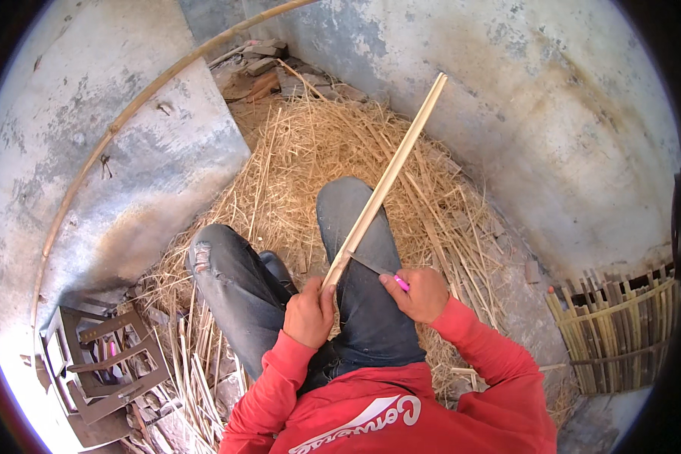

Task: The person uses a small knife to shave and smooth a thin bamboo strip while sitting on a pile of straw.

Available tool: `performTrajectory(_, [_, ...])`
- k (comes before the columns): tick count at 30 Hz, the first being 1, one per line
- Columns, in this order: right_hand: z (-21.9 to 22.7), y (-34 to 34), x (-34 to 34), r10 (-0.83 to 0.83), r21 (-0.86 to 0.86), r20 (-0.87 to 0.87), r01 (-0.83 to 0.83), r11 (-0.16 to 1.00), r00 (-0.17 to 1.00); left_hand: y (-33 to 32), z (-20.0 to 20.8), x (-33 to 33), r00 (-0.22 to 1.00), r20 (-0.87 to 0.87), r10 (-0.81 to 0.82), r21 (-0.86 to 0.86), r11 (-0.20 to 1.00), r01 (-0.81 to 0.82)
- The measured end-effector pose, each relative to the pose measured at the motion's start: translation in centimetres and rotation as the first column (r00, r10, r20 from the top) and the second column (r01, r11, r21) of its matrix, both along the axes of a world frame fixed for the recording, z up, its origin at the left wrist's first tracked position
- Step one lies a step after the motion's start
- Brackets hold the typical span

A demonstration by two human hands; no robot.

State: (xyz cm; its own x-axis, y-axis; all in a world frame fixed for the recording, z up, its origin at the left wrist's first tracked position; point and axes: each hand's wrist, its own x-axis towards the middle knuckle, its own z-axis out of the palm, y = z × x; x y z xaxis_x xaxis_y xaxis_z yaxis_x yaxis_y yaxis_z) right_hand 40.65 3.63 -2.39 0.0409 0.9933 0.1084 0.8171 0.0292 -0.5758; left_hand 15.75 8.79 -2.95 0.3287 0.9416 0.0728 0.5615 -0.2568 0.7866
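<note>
My left hand (308, 312) is closed round the lower end of a long, pale split bamboo strip (390, 175). The strip slants up and to the right across my right thigh, its far end in the air near the wall. In my right hand (424, 293) is a knife (402, 282) with a pink handle, gripped with the thumb along it. Its thin blade points left, and the tip meets the strip a little above my left hand. Most of the handle is hidden in my fingers.
Shavings and thin strips (321, 144) heap the floor before my knees. Broken bricks (261, 64) lie in the far corner. A dark frame-like object (113, 363) stands at left, a slatted bamboo panel (620, 333) at right. One long pole (113, 129) curves along the left wall.
</note>
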Motion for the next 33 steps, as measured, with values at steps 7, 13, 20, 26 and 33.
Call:
performTrajectory(7, [-0.4,0.1,-0.9,-0.072,0.013,0.138,0.071,0.997,0.988,-0.1,-0.3,-0.3,1.000,0.028,0.012,-0.011,1.000,-0.012])
performTrajectory(13, [-0.5,0.9,-0.2,-0.044,0.057,0.175,0.035,0.998,0.984,-0.4,0.9,-1.4,0.999,0.035,0.008,-0.057,0.998,-0.006])
performTrajectory(20, [-1.7,4.4,8.1,-0.363,0.118,0.122,0.350,0.929,0.924,-1.5,0.6,-4.0,0.998,0.046,-0.041,-0.154,0.987,0.047])
performTrajectory(26, [1.5,1.7,3.2,-0.140,0.068,0.086,0.134,0.989,0.986,-1.9,-0.2,-5.5,0.995,0.084,-0.049,-0.196,0.978,0.065])
performTrajectory(33, [-0.7,0.6,0.2,-0.019,0.058,0.142,0.011,0.998,0.990,-2.2,0.8,-5.4,0.997,0.072,-0.036,-0.219,0.974,0.051])
